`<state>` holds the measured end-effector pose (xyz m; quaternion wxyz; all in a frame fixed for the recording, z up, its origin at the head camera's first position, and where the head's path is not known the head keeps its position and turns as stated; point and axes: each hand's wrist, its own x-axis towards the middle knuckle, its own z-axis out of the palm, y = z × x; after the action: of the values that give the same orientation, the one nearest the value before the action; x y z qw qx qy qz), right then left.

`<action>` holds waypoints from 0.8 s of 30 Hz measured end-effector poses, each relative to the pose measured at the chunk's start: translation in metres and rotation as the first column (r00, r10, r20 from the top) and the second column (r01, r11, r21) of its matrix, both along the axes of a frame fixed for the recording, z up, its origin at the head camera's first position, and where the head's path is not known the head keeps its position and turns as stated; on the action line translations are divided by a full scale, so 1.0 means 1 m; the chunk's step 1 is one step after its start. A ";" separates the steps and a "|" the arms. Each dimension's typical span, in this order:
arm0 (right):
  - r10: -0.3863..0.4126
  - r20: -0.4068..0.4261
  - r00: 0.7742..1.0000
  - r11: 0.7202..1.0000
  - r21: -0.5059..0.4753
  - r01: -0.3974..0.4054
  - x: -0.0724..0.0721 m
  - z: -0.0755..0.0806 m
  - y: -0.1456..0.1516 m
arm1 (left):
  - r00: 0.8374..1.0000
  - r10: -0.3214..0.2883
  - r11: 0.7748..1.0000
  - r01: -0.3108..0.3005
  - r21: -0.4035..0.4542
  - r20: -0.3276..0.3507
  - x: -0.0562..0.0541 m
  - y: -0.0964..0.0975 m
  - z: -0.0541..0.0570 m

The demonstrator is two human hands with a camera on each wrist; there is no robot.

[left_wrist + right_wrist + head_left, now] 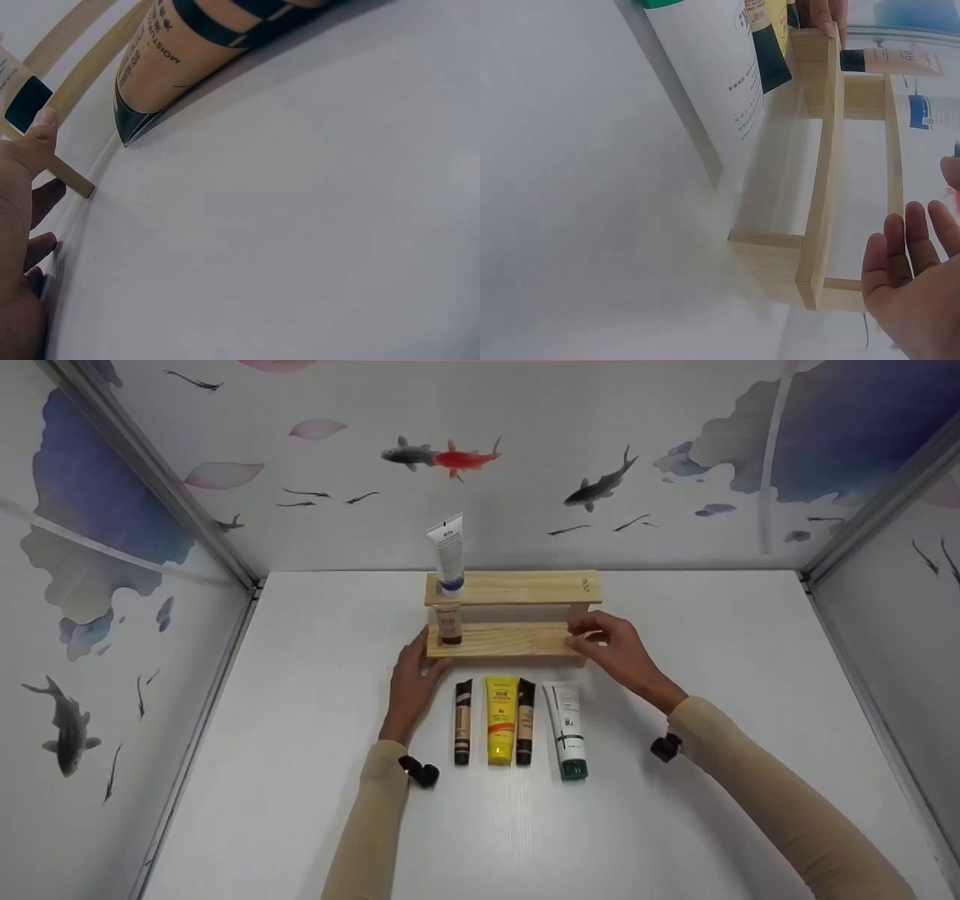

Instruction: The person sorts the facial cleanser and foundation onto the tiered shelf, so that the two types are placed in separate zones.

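Observation:
A two-tier wooden rack [517, 640] stands toward the back of the white table. On its upper board, at the left, a white tube [450, 553] stands upright on a blue cap. Below it, a small beige tube [449, 622] with a dark cap stands on the lower board. My left hand [412, 679] grips the rack's left end, thumb at the front board and the other fingers beyond its end. At the right end is my right hand [619, 654], its fingers loosely bent and holding nothing in the right wrist view.
In front of the rack lie a black-and-beige tube [463, 724], a yellow tube [500, 720], a second black-and-beige tube [526, 724] and a white tube with a green cap [568, 727]. A wall printed with fish [517, 536] rises behind the rack.

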<state>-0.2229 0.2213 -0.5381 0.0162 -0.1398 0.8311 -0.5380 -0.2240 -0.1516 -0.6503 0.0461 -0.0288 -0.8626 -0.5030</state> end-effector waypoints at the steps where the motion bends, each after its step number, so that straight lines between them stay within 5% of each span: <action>1: 0.001 0.005 1.000 1.000 0.002 -0.001 0.001 -0.001 0.002 | 1.000 0.001 1.000 -0.001 0.001 0.001 0.000 0.000 0.000; 24: 0.006 0.112 0.994 0.999 0.052 -0.012 0.029 -0.027 0.019 | 1.000 0.005 1.000 -0.005 -0.018 -0.019 0.002 0.001 0.001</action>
<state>-0.1941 0.2405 -0.5656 0.0689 -0.1127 0.8422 -0.5228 -0.2225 -0.1508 -0.6497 0.0553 -0.0319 -0.8667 -0.4947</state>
